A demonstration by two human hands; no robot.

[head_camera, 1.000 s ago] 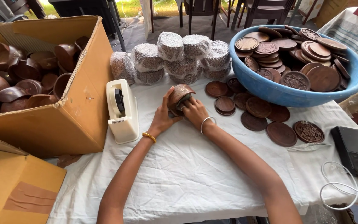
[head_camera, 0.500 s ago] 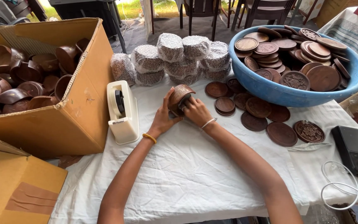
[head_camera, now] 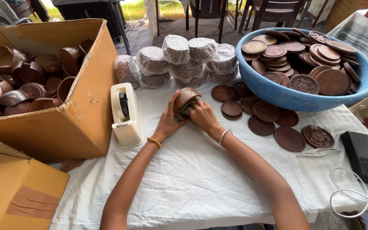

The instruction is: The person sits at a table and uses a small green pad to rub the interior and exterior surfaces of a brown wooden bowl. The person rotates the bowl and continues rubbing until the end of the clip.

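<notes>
Both hands are closed around a carved brown bowl [head_camera: 185,100], held tilted just above the white tabletop [head_camera: 201,179]: the left hand [head_camera: 168,121] cups its near side, the right hand [head_camera: 202,116] grips its right edge. A tape dispenser [head_camera: 127,115] stands just left, wooden lids [head_camera: 260,115] lie right, beside a blue basin [head_camera: 277,91].

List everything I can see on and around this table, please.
wooden bowl: one, brown, carved, held in both hands
tape dispenser: one, cream, left of the hands
cardboard box: one, tan, far left, full of brown bowls
wrapped bundles: several, clear bubble wrap, behind the hands
blue tub: one, right, heaped with brown lids
loose lids: about ten, brown, on the white cloth
black device: one, right edge, white cable
left hand
right hand
</notes>
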